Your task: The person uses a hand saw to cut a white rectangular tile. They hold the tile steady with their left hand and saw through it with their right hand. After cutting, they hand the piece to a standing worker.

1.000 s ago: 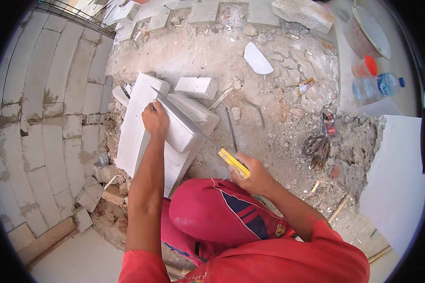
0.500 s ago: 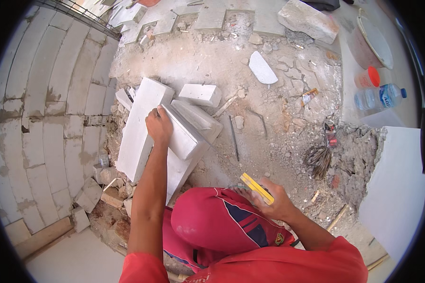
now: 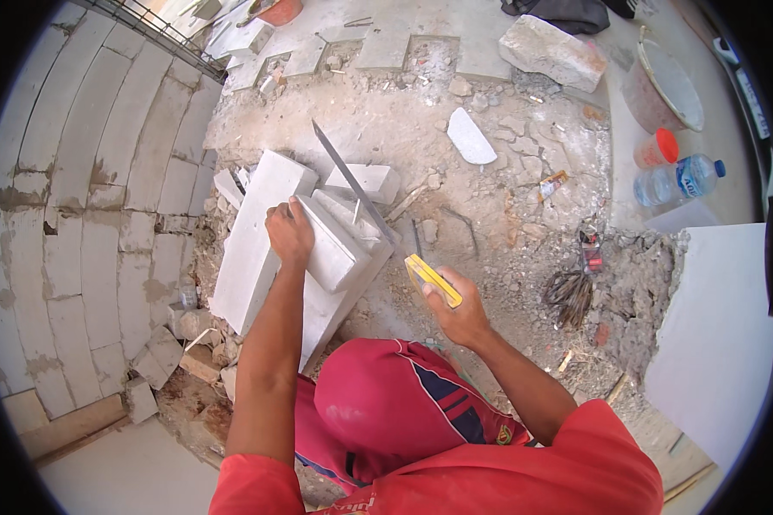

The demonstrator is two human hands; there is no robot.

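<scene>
My left hand [image 3: 288,230] presses down on a white lightweight block [image 3: 339,255] that lies on a stack of white slabs [image 3: 251,245]. My right hand [image 3: 460,315] grips the yellow handle of a hand saw [image 3: 433,281]. Its long grey blade [image 3: 350,183] runs up and to the left across the block's right edge, with the tip lifted over the rubble. My bent knee in red cloth [image 3: 395,412] is just below both hands.
A curved wall of white blocks [image 3: 77,215] stands at the left. Rubble covers the ground ahead, with a big stone [image 3: 550,51], a wire bundle [image 3: 567,293], a water bottle [image 3: 678,180], an orange-lidded cup [image 3: 655,148], a bucket [image 3: 666,86] and a white board [image 3: 717,335] at the right.
My right hand drew the saw back toward my knee, then pushed it forward and up again. My left hand stayed on the block.
</scene>
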